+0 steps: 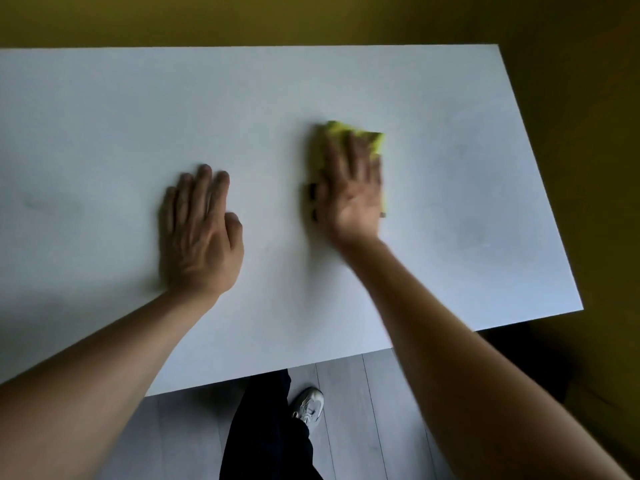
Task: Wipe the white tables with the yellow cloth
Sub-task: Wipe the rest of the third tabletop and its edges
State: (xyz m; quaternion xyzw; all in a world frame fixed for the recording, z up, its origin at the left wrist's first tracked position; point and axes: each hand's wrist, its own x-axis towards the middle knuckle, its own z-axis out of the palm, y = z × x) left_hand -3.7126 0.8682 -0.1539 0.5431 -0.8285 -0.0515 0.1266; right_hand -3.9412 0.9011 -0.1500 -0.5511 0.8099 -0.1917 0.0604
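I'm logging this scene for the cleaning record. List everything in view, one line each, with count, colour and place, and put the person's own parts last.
white table: one, white, fills most of the view, its near edge running diagonally above the floor.
yellow cloth: one, yellow-green, flat on the table right of centre, mostly covered by a hand.
wall: one, dark yellow, behind the table and along the right side.
floor: one, grey planks, below the near table edge.
trouser leg: one, dark, at bottom centre.
shoe: one, white, on the floor beside the trouser leg.
left hand: one, flat on the bare table, fingers straight.
right hand: one, blurred, pressing flat on the cloth.
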